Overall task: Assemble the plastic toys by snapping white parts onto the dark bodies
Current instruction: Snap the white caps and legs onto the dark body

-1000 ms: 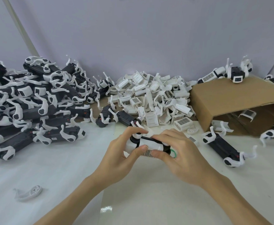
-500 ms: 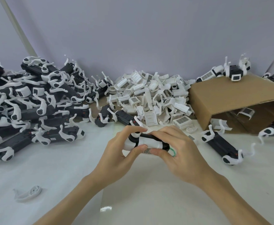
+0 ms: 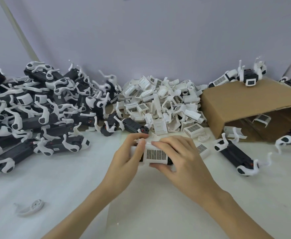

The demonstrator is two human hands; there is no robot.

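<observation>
While both hands [image 3: 158, 161] grip a toy [image 3: 156, 155], the cardboard box [image 3: 241, 107] holds white parts [image 3: 261, 119].

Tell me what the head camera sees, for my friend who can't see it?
Two hands, left hand and right hand, grip a dark toy body with a white grid part over a white table. Behind lie heaps of toys and white parts.

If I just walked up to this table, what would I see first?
First, the two hands in the middle: the left hand and right hand grip one toy, its white grille part facing up. Next, a big heap of dark toys with white legs at the left. Behind the hands is a pile of loose white parts, and a cardboard box lies on its side at the right.
</observation>
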